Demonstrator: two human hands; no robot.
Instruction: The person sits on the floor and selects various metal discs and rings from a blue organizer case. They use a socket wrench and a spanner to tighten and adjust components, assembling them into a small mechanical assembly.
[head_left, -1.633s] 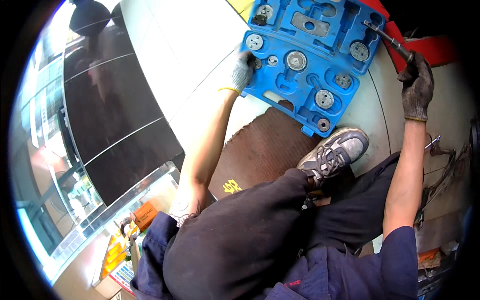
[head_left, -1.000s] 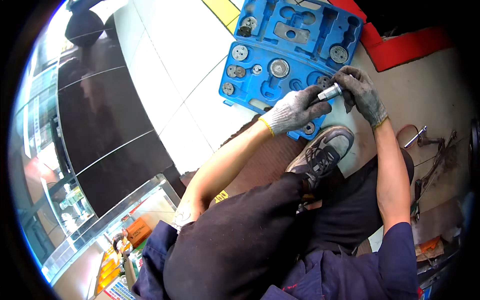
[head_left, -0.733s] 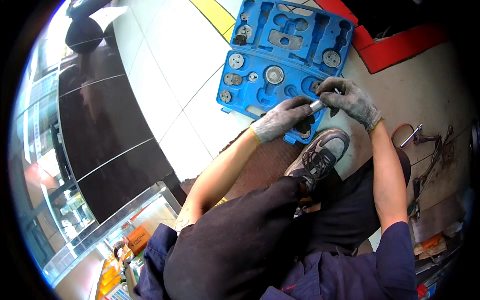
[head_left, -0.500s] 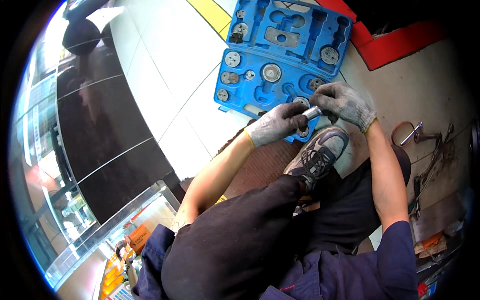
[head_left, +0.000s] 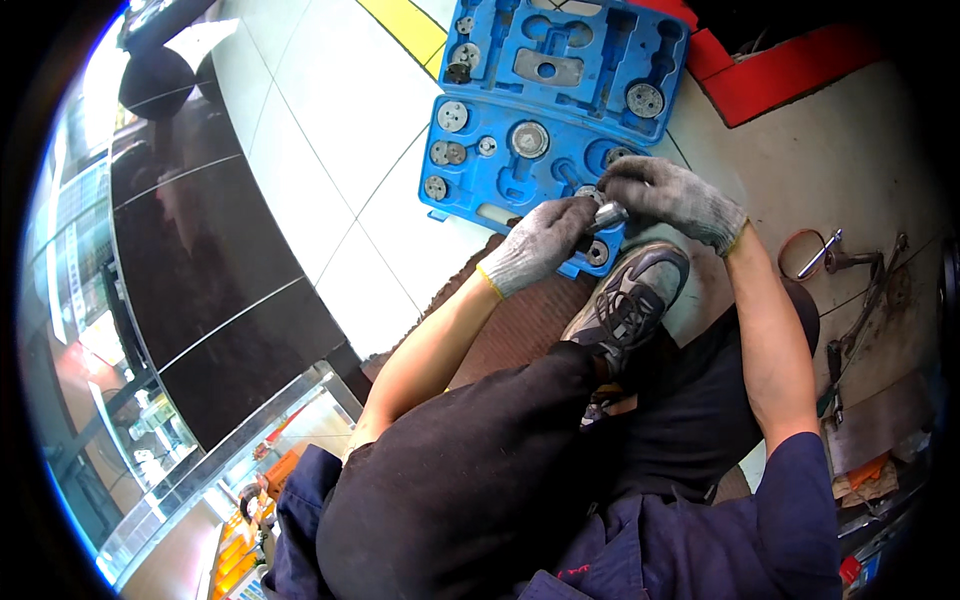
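Note:
My left hand (head_left: 543, 240), in a grey knitted glove with dark fingertips, is closed on a short shiny metal cylinder (head_left: 609, 214). At its other end my right hand (head_left: 680, 200), gloved the same way, has its fingers bent around it; its fingertips are partly hidden. Both hands are over the near right corner of an open blue tool case (head_left: 470, 190). Round metal discs with holes sit in its moulded recesses, among them a large disc (head_left: 529, 140) and a smaller one (head_left: 453, 116). A flat metal plate (head_left: 547, 68) lies in the far half.
My shoe (head_left: 640, 295) stands just below the case, beside a brown ribbed mat (head_left: 520, 335). To the right on the floor are a ring (head_left: 800, 252), a ratchet-like tool (head_left: 850, 260) and other metal tools. A red painted band (head_left: 790, 75) runs beyond the case.
Both hands and the case sit slightly further left and up in the picture. The metal cylinder has turned, and the right fingers have come over its top, closer to the left hand.

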